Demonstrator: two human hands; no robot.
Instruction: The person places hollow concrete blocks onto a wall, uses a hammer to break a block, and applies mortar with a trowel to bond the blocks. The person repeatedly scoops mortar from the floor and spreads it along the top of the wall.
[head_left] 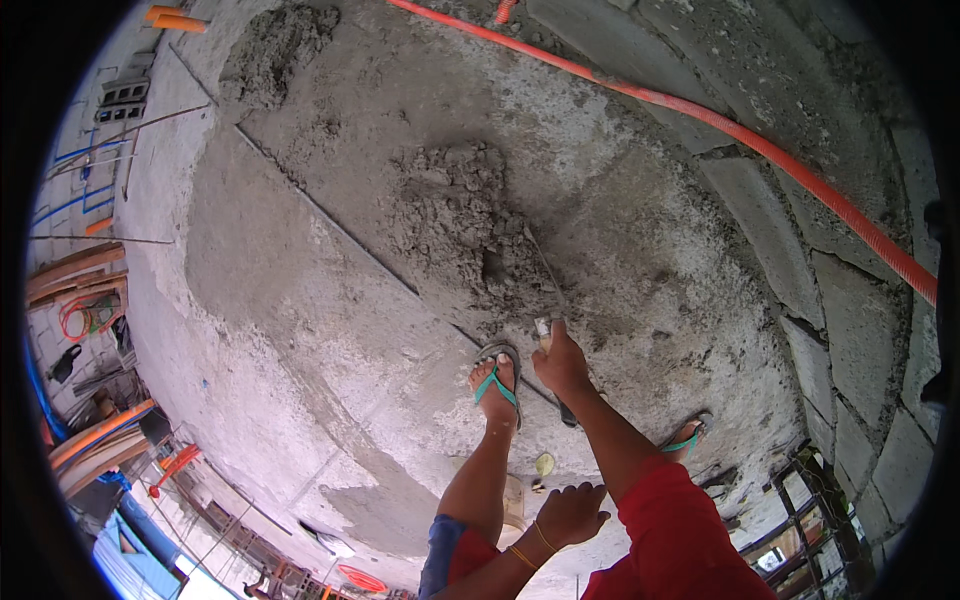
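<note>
My right hand (563,362) is closed around the pale handle of a trowel (545,268). The trowel's thin blade slopes up and left into the near right side of a rough heap of wet grey mortar (450,215). Below and nearer to me, my left hand (572,515) hovers with its fingers curled in, nothing visible in them; yellow bands circle its wrist. My sandalled foot (495,385) stands at the near edge of the mortar, beside a long thin bar (340,228) lying slantwise on the concrete.
A second mortar heap (275,55) lies at the far left. An orange corrugated hose (740,135) curves along the right, in front of a block wall (850,330). Timber (80,275) and other materials line the left edge. A pale bucket-like container (514,505) is near my left hand.
</note>
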